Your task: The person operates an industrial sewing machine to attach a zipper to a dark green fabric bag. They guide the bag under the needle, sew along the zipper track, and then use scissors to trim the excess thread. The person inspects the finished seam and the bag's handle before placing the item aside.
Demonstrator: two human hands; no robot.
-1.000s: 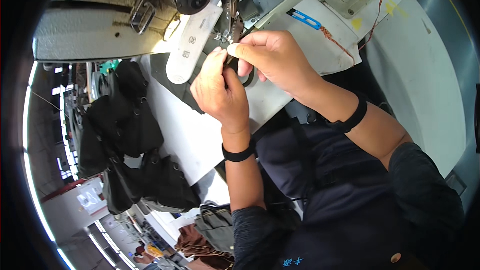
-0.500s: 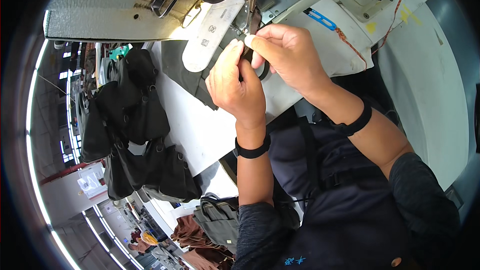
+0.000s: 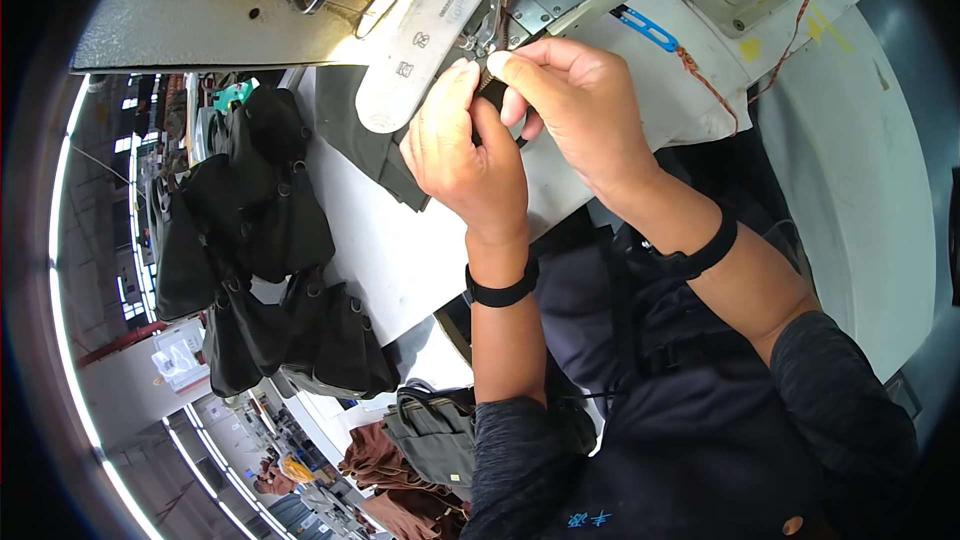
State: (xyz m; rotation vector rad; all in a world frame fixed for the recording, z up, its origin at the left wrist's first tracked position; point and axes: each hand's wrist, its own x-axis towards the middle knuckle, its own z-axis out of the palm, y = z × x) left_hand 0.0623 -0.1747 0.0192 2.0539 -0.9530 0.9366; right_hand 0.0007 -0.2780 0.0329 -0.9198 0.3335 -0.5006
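Both of my hands are close together in front of the needle area of a sewing machine point(image 3: 190, 5). My left hand point(image 3: 465, 155) is closed, its thumb and fingertips pressed on what looks like a dark zipper point(image 3: 487, 80) with metal teeth. On the right, my right hand point(image 3: 585, 105) pinches the same zipper between thumb and index finger, its other fingers curled. Most of the zipper is hidden by my fingers. Dark fabric point(image 3: 350, 125) lies flat on the white table point(image 3: 370, 255), left of my left hand. Over that fabric extends a white paddle-shaped piece point(image 3: 410, 65).
Several black bags point(image 3: 245, 195) hang or lie piled left of the table. A dark green bag point(image 3: 435, 430) and brown pieces point(image 3: 385, 460) sit lower down. A blue plastic threader-like tool point(image 3: 648, 28) on an orange cord lies at the right.
The view has shifted slightly, so the machine and table sit a little differently. Both hands keep their pinch near the needle area, with only slight finger movement.
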